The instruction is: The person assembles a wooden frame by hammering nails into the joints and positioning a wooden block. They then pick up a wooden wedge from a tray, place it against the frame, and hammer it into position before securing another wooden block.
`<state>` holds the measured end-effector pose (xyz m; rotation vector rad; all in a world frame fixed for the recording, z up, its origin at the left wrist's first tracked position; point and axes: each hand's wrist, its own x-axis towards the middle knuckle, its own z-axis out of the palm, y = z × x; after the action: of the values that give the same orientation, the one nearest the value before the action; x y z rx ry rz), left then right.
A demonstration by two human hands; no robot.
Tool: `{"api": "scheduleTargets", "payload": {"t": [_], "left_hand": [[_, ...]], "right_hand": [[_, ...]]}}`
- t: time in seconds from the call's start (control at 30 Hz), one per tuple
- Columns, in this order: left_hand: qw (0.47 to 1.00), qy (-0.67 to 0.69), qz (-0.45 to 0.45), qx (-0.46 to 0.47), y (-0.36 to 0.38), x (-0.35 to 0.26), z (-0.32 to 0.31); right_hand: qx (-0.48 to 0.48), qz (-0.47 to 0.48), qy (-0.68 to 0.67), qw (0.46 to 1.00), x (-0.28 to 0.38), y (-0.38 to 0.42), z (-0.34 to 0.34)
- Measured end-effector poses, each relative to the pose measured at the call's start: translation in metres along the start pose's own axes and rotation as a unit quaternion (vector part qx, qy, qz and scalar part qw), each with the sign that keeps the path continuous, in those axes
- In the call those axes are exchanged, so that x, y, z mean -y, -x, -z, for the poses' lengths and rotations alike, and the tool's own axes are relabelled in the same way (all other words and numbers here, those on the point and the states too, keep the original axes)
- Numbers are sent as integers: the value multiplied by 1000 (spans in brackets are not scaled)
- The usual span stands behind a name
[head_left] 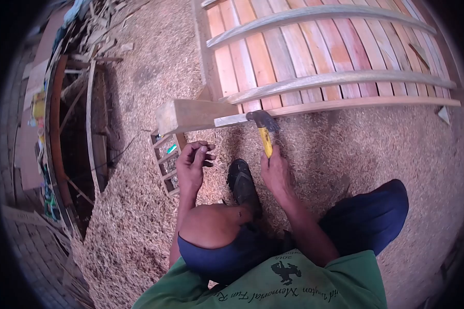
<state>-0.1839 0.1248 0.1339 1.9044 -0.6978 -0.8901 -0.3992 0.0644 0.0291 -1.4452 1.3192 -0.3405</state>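
Note:
My right hand (278, 174) grips the yellow handle of a hammer (266, 140). The dark hammer head lies over the front rail (345, 105) of a slatted wooden panel (294, 51), near its left end. At that corner a thick wooden post (193, 116) sticks out to the left. My left hand (192, 164) is raised below the post, thumb and fingers curled together; what they pinch, if anything, is too small to make out. Beside it on the floor is a divided wooden box (166, 166) with a green item in one compartment.
Wood shavings (139, 206) cover the floor. Along the left runs a wooden framework (94, 129) with scrap pieces (105, 46) behind it. My shoe (242, 183) is planted just below the hammer. A small wood offcut (443, 115) lies at the panel's right end.

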Motion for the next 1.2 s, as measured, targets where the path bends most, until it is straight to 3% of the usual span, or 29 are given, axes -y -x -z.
{"api": "scheduleTargets", "payload": {"t": [0.13, 0.23, 0.33, 0.43, 0.67, 0.77, 0.87, 0.97, 1.07, 1.2], "left_hand": [[981, -185, -56, 14, -9, 6, -22], [986, -156, -57, 23, -30, 8, -37], [989, -134, -66, 19, -50, 13, -49], [991, -117, -67, 14, -63, 21, -49], [981, -156, -116, 9, -70, 34, -48], [970, -188, -156, 7, -70, 36, -45], [954, -229, -192, -5, -69, 34, -44], [935, -277, -221, -17, -67, 32, -41], [934, -283, -219, -17, -69, 33, -43], [945, -247, -216, -12, -72, 33, -47]], "right_hand": [[-10, -4, -10, 1000, 3, 5, -2], [-2, -7, -74, 997, 9, 10, 4], [-25, 45, -81, 995, 10, 19, 7], [-54, 87, -177, 979, 19, 25, 8], [-27, 65, -141, 987, 20, 29, 18], [-24, 105, -148, 983, 26, 31, 22], [-86, 209, -201, 953, 37, 32, 24], [-123, 249, -225, 934, 40, 30, 14], [35, 97, -59, 993, 43, 17, 19], [-54, 148, -163, 974, 47, 17, 21]]}}
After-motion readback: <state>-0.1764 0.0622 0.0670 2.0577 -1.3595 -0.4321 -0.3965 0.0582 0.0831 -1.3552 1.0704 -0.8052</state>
